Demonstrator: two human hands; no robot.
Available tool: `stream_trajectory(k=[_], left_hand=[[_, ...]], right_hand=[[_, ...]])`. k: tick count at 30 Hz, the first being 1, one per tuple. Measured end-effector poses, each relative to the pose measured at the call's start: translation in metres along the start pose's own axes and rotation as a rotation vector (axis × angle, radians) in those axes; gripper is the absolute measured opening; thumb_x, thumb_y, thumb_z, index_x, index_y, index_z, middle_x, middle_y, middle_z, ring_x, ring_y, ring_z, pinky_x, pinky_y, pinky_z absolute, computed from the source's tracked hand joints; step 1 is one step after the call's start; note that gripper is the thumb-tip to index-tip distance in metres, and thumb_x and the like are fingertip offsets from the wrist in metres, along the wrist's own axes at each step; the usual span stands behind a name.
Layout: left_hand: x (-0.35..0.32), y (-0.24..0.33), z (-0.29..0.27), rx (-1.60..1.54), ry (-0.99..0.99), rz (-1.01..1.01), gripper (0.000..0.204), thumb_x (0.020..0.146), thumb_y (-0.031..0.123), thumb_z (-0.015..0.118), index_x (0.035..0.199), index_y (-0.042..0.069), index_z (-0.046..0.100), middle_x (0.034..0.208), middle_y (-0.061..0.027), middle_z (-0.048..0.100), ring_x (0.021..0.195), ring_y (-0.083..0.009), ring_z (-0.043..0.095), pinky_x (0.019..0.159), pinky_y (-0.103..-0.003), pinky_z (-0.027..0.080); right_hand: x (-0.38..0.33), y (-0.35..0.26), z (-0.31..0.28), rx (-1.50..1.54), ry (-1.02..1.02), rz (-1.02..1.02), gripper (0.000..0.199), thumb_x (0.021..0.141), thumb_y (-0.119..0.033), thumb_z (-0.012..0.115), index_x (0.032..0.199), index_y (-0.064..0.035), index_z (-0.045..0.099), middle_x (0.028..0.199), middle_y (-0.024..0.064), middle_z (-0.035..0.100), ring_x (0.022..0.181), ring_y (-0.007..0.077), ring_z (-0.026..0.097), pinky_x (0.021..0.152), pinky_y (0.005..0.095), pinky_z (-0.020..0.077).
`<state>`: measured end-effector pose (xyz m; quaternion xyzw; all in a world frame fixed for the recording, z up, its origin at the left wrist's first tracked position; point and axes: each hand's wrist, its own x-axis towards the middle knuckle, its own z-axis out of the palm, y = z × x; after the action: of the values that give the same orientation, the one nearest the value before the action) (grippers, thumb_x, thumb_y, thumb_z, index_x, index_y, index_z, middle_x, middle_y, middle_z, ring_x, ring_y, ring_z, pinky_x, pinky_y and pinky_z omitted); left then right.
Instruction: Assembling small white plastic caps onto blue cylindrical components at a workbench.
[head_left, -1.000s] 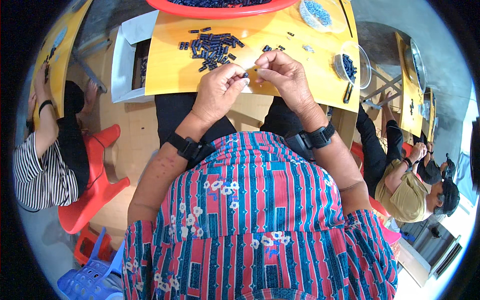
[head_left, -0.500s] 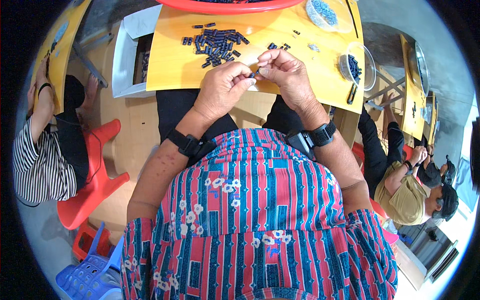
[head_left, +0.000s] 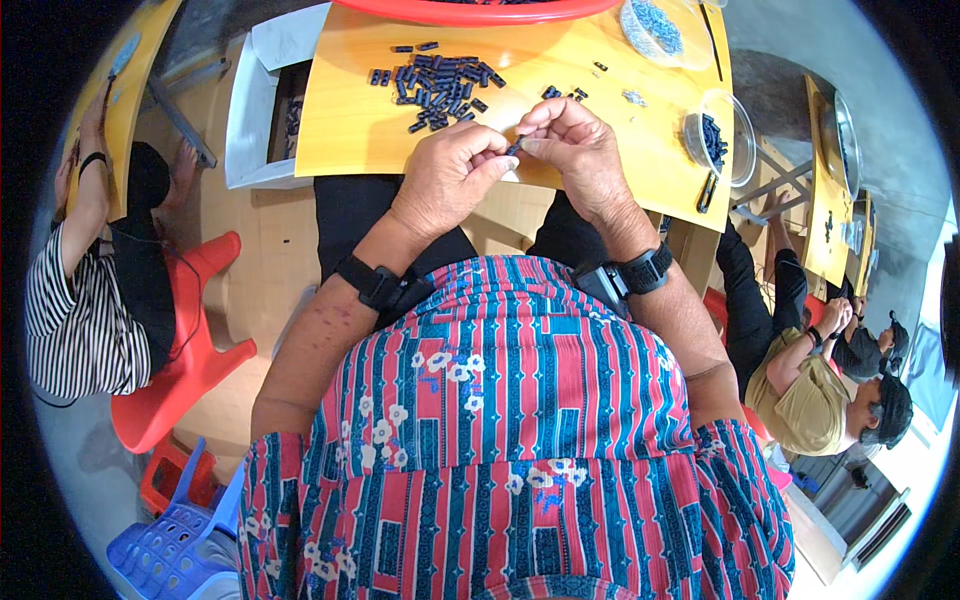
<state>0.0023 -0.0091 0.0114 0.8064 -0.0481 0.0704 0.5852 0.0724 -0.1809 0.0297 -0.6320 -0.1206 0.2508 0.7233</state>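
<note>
— Pinched shut, both: left hand [head_left: 445, 180] and right hand [head_left: 575, 150] meeting on one small dark piece [head_left: 513, 148] between the fingertips.
— Lying which way?
— Slanted from left fingers up toward right. Held over the near edge of the yellow table [head_left: 345, 120]; loose dark pile [head_left: 440, 82] farther out, nearer the left.

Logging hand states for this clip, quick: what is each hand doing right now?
Left hand: closed, pinching one end of a small dark part.
Right hand: closed, fingertips on the same part's other end.
</note>
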Motion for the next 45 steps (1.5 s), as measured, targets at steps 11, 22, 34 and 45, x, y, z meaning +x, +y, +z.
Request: stream_trajectory(k=[11, 22, 34, 45], left_hand=[[0.000, -0.003, 0.001, -0.022, 0.003, -0.036, 0.012, 0.081, 0.011, 0.071, 0.085, 0.001, 0.065, 0.073, -0.0081, 0.059, 0.063, -0.0191, 0.058, 0.061, -0.031, 0.048], [0.001, -0.003, -0.001, -0.022, -0.018, -0.015, 0.012, 0.083, 0.013, 0.068, 0.085, 0.001, 0.065, 0.078, -0.0110, 0.062, 0.072, -0.0258, 0.062, 0.066, -0.034, 0.049], [0.001, -0.009, -0.002, -0.042, -0.078, -0.001, 0.010, 0.090, 0.009, 0.064, 0.090, -0.002, 0.063, 0.078, -0.0043, 0.058, 0.065, -0.0096, 0.059, 0.059, -0.024, 0.048], [0.001, -0.009, 0.000, -0.056, -0.047, -0.033, 0.010, 0.087, 0.008, 0.069, 0.086, 0.000, 0.062, 0.073, -0.0017, 0.058, 0.062, -0.0074, 0.058, 0.058, -0.023, 0.047]], right_hand=[[0.000, -0.003, 0.001, -0.054, -0.019, -0.034, 0.017, 0.085, 0.009, 0.063, 0.096, -0.0044, 0.061, 0.095, 0.0016, 0.064, 0.089, 0.0087, 0.060, 0.085, 0.0250, 0.0498], [0.002, -0.003, 0.000, -0.141, -0.041, -0.096, 0.016, 0.084, 0.011, 0.061, 0.094, -0.0007, 0.062, 0.090, 0.0021, 0.065, 0.086, 0.0096, 0.062, 0.080, 0.0246, 0.0525], [0.003, 0.000, -0.002, -0.155, -0.068, -0.118, 0.013, 0.085, 0.010, 0.062, 0.092, 0.0000, 0.063, 0.089, 0.0029, 0.067, 0.085, 0.0098, 0.063, 0.079, 0.0244, 0.0527], [-0.001, 0.003, 0.002, -0.158, 0.008, -0.132, 0.013, 0.085, 0.010, 0.062, 0.092, -0.0005, 0.064, 0.087, 0.0028, 0.067, 0.081, 0.0091, 0.062, 0.075, 0.0236, 0.0527]])
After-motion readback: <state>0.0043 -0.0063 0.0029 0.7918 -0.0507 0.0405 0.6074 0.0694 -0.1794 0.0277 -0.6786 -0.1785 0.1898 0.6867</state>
